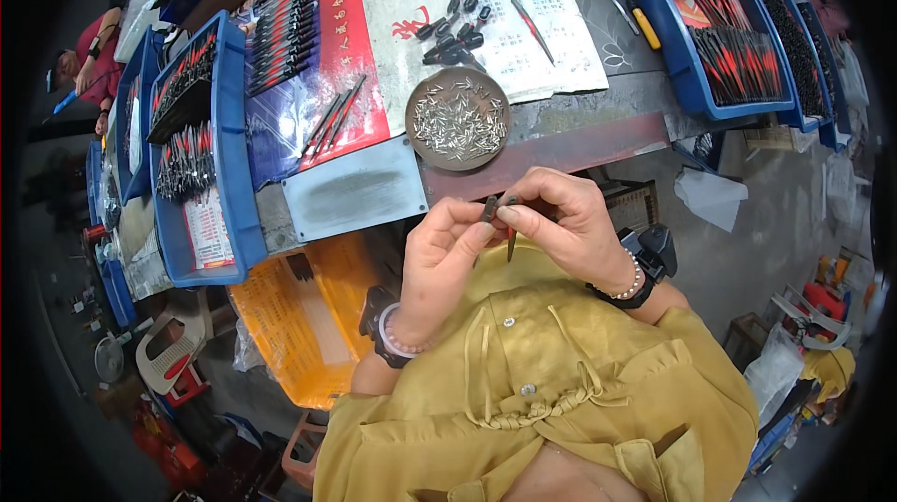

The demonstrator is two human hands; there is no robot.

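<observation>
Hands pinching dark stub and tapered red-black piece, shiny pins

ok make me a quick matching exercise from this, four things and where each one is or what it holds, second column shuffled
Things
1. round dish
2. orange crate
3. yellow-handled tool
4. red-and-black piece

Places or states
A. at the fingertips of the right hand
B. beside the blue bin on the right
C. holding many small silvery pieces
D. below the bench, on the person's left

Right pairs: 1-C, 2-D, 3-B, 4-A
</observation>
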